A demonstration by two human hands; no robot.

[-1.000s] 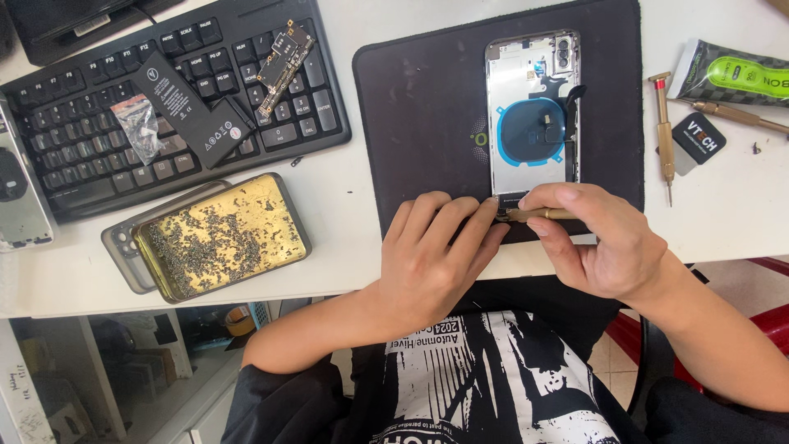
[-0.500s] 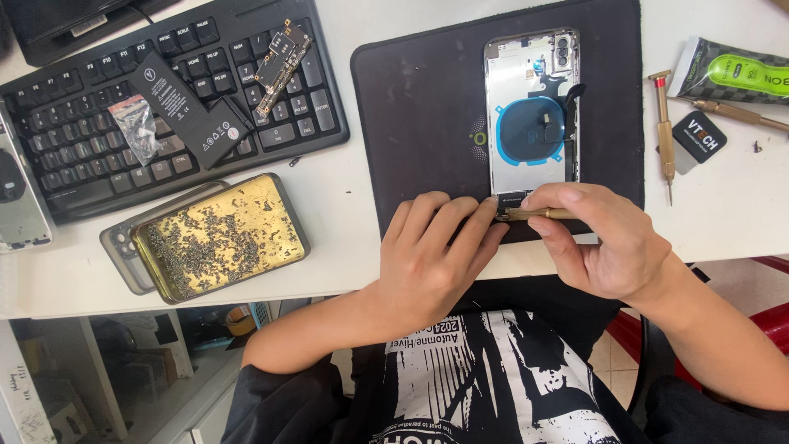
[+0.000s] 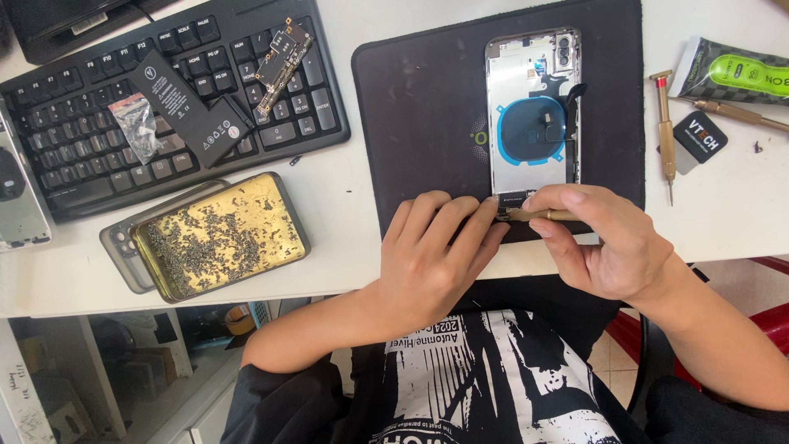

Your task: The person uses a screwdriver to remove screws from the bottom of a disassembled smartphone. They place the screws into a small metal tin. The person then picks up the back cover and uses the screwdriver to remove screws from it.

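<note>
An opened phone housing [image 3: 530, 107] lies face up on a dark work mat [image 3: 419, 107], showing a blue round coil and a camera block at its far end. My left hand [image 3: 436, 255] rests on the mat's near edge, fingertips pressed against the housing's bottom end. My right hand [image 3: 604, 242] grips a brass-coloured screwdriver [image 3: 538, 215] held level, its tip at the housing's bottom edge next to my left fingers.
A black keyboard [image 3: 82, 140] at the left carries a phone battery [image 3: 185, 107], a circuit board [image 3: 281, 53] and a small plastic bag [image 3: 138, 123]. A gold tray of screws [image 3: 220, 237] sits near the table edge. Right of the mat: another screwdriver [image 3: 666, 131], a green tube [image 3: 735, 70].
</note>
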